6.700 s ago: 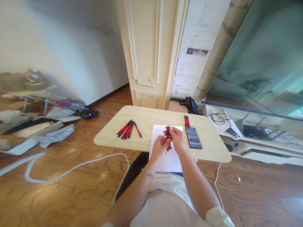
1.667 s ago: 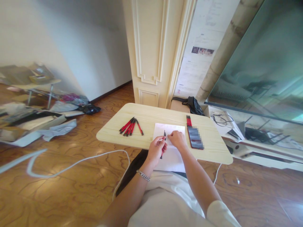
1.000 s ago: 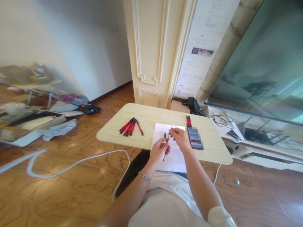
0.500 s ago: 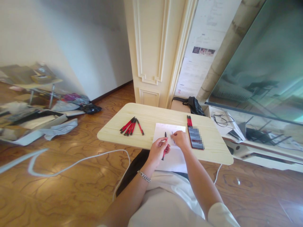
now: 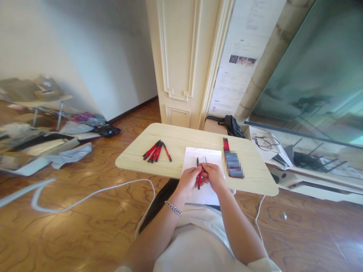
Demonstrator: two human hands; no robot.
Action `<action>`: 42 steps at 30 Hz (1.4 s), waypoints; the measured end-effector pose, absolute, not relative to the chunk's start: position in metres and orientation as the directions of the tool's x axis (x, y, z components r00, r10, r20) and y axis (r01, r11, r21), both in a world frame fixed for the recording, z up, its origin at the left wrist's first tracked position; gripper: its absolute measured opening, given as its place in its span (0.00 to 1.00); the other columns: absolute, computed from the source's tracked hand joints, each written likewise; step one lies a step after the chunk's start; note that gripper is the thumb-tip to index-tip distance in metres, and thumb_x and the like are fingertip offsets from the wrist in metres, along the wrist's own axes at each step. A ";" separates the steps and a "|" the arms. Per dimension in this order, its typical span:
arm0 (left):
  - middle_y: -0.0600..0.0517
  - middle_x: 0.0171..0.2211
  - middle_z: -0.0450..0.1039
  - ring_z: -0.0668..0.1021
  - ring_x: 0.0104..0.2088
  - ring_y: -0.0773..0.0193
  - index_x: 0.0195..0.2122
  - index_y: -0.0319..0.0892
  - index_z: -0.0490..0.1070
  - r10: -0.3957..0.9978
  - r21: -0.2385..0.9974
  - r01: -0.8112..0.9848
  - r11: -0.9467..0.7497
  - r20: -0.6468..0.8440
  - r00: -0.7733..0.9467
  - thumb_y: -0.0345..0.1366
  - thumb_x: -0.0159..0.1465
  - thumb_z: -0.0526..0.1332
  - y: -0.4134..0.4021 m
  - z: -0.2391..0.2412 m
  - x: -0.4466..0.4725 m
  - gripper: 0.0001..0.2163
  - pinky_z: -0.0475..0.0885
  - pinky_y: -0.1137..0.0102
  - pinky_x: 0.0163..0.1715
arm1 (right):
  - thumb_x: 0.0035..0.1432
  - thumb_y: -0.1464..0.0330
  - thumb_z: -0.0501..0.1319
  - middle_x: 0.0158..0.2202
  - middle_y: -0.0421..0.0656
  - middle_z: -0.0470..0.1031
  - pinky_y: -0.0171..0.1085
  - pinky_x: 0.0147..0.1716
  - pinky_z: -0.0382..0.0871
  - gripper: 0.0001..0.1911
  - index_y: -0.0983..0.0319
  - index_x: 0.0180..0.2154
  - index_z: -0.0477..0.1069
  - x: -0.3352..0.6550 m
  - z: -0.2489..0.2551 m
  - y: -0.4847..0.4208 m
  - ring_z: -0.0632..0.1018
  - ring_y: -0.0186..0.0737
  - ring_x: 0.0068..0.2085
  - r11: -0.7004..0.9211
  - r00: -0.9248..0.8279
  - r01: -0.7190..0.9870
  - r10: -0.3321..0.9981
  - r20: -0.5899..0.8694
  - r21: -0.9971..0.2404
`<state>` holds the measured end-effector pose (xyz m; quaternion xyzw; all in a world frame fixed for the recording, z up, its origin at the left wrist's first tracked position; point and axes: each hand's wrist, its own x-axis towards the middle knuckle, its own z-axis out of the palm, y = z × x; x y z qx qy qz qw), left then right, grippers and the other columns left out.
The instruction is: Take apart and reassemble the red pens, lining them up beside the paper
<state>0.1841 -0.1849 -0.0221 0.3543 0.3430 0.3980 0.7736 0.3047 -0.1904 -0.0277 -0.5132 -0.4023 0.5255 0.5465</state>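
Observation:
My left hand (image 5: 188, 179) is closed round a red pen (image 5: 200, 179) with a black tip that points away from me. My right hand (image 5: 213, 176) has its fingers closed at the same pen, meeting the left fingertips at its middle. Beneath both hands lies white paper (image 5: 189, 154). A thin dark stick, perhaps a pen refill (image 5: 205, 159), shows on the paper just past my right fingers; its near end is hidden.
Several red and black pens (image 5: 154, 152) lie in a bunch on the left of the pale table (image 5: 133, 151). More red pens (image 5: 226, 144) lie at the right, above a phone (image 5: 235, 164). A white cable (image 5: 113, 185) crosses the floor.
My right hand has moved left and toward me, from the thin dark stick to the red pen. My left hand keeps hold of the pen.

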 end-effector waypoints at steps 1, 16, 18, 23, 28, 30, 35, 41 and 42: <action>0.45 0.28 0.77 0.78 0.22 0.64 0.31 0.35 0.71 0.852 0.819 -0.367 0.441 -0.253 0.459 0.45 0.59 0.63 -0.185 -0.021 0.183 0.15 0.67 0.74 0.18 | 0.51 0.53 0.61 0.15 0.35 0.62 0.32 0.12 0.56 0.23 0.66 0.37 0.74 0.302 -0.028 -0.193 0.61 0.30 0.14 -0.093 0.098 -0.242 0.988 -0.120 -0.966; 0.51 0.22 0.74 0.77 0.19 0.67 0.33 0.34 0.71 0.736 0.666 -0.383 0.639 -0.387 0.555 0.40 0.62 0.60 -0.187 -0.013 0.178 0.12 0.66 0.78 0.14 | 0.52 0.59 0.63 0.14 0.35 0.64 0.31 0.11 0.54 0.18 0.67 0.38 0.73 0.303 -0.025 -0.198 0.62 0.30 0.14 -0.141 -0.050 -0.443 0.990 -0.132 -0.886; 0.51 0.22 0.74 0.77 0.19 0.67 0.34 0.34 0.71 0.732 0.655 -0.394 0.644 -0.379 0.566 0.40 0.63 0.60 -0.187 -0.013 0.177 0.12 0.67 0.78 0.15 | 0.52 0.59 0.63 0.15 0.35 0.64 0.32 0.11 0.54 0.18 0.67 0.38 0.73 0.303 -0.024 -0.197 0.62 0.30 0.14 -0.142 -0.065 -0.440 0.990 -0.126 -0.887; 0.51 0.22 0.73 0.77 0.20 0.67 0.33 0.34 0.71 0.726 0.641 -0.405 0.652 -0.373 0.578 0.39 0.63 0.60 -0.187 -0.014 0.176 0.11 0.68 0.78 0.15 | 0.51 0.60 0.64 0.15 0.36 0.66 0.32 0.13 0.55 0.18 0.67 0.37 0.74 0.307 -0.024 -0.196 0.64 0.30 0.15 -0.156 -0.105 -0.413 0.987 -0.123 -0.897; 0.50 0.23 0.74 0.78 0.21 0.66 0.34 0.36 0.70 0.730 0.671 -0.374 0.640 -0.379 0.569 0.40 0.62 0.61 -0.188 -0.015 0.177 0.10 0.67 0.78 0.15 | 0.45 0.63 0.67 0.24 0.42 0.74 0.32 0.22 0.63 0.17 0.67 0.37 0.75 0.317 -0.027 -0.188 0.70 0.31 0.22 -0.110 0.001 -0.338 0.993 -0.117 -0.935; 0.49 0.24 0.75 0.78 0.21 0.65 0.35 0.36 0.69 0.739 0.701 -0.346 0.624 -0.385 0.552 0.41 0.61 0.62 -0.189 -0.016 0.177 0.11 0.66 0.78 0.15 | 0.45 0.63 0.67 0.28 0.43 0.76 0.32 0.25 0.64 0.17 0.66 0.37 0.75 0.325 -0.027 -0.181 0.71 0.31 0.24 -0.063 0.099 -0.244 0.991 -0.090 -0.968; 0.47 0.26 0.76 0.79 0.23 0.62 0.35 0.39 0.66 0.793 0.787 -0.304 0.536 -0.346 0.502 0.45 0.60 0.62 -0.189 -0.019 0.176 0.14 0.67 0.75 0.18 | 0.50 0.64 0.60 0.28 0.43 0.77 0.34 0.29 0.64 0.10 0.64 0.32 0.75 0.353 -0.022 -0.161 0.73 0.35 0.27 -0.072 0.310 0.372 0.950 0.051 -0.925; 0.46 0.28 0.77 0.80 0.25 0.60 0.34 0.41 0.64 0.819 0.826 -0.282 0.488 -0.321 0.476 0.50 0.57 0.64 -0.186 -0.020 0.179 0.17 0.70 0.71 0.22 | 0.54 0.68 0.57 0.31 0.45 0.79 0.34 0.35 0.62 0.10 0.62 0.29 0.78 0.358 -0.024 -0.156 0.76 0.40 0.36 -0.147 0.262 0.804 0.957 0.123 -0.576; 0.45 0.29 0.77 0.80 0.25 0.60 0.33 0.41 0.64 0.822 0.828 -0.284 0.484 -0.319 0.472 0.50 0.57 0.64 -0.186 -0.020 0.179 0.18 0.71 0.71 0.23 | 0.54 0.69 0.57 0.32 0.45 0.79 0.34 0.35 0.61 0.10 0.62 0.30 0.78 0.356 -0.025 -0.156 0.76 0.40 0.36 -0.142 0.249 0.820 0.961 0.122 -0.554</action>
